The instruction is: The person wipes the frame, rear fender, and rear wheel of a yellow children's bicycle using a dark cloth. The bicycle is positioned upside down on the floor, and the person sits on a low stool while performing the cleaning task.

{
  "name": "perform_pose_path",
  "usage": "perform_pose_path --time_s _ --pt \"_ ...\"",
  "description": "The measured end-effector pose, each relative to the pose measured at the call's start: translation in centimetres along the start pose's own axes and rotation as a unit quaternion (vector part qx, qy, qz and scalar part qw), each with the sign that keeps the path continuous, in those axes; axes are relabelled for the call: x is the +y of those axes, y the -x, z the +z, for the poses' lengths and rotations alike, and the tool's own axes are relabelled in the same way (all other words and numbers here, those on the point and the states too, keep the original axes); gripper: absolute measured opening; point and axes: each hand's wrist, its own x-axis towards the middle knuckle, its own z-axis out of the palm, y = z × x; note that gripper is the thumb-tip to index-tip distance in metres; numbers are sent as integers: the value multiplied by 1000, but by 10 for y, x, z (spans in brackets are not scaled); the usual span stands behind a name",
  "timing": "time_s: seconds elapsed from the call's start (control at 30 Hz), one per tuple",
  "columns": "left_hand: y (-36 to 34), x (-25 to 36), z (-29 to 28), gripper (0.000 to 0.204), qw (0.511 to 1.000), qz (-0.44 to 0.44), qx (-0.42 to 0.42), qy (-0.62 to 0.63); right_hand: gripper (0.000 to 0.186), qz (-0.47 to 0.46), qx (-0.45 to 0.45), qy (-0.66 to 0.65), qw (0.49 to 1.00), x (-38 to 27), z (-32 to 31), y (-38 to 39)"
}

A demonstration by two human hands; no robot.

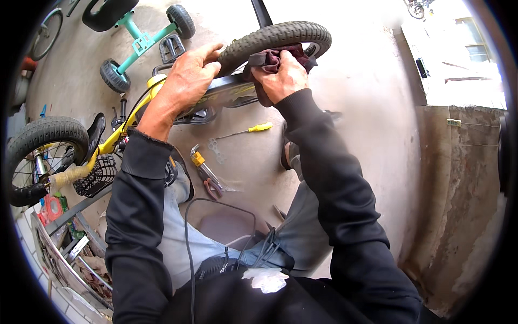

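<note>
A small yellow bicycle [110, 141] lies on its side or upturned across the floor in front of me. Its knobbly black tyre [259, 40] is raised at the far end. My right hand [284, 78] grips a dark maroon and grey cloth [272, 58] and presses it against the wheel's near side. At the tyre's left edge, my left hand [190, 78] has its fingers stretched out and apart, beside or touching the rubber. A black pedal [171, 48] shows just beyond that hand. The other wheel [46, 154] is at the far left, near a black basket [96, 175].
Between my feet lie a yellow-handled screwdriver [260, 127], a flat multi-hole spanner [217, 151], pliers [212, 188] and a yellow-banded tool [198, 160]. Beyond the bicycle stands a turquoise children's ride-on [143, 43]. A low concrete wall [458, 200] runs along the right. Metal frames [75, 224] clutter the lower left.
</note>
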Motion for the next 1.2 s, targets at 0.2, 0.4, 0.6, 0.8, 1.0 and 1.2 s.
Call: perform_pose_path --time_s 0.2,0.4,0.6,0.8,1.0,1.2 --pt "3 29 4 52 981 90 -52 166 31 -10 -13 -16 1000 7 2 0" --pt "-1 19 -7 49 996 -27 -79 37 25 -6 -10 -47 999 15 5 -5" --pt "0 12 1 47 997 19 -51 57 18 -88 4 75 993 3 23 9" --pt "-1 12 2 51 997 30 -58 49 14 -167 -11 115 979 1 19 14" --pt "1 17 9 51 997 78 -10 -16 15 -73 -76 170 980 5 12 -11" --pt "0 8 8 51 996 88 -4 -8 19 -26 -94 157 983 -6 12 -16"
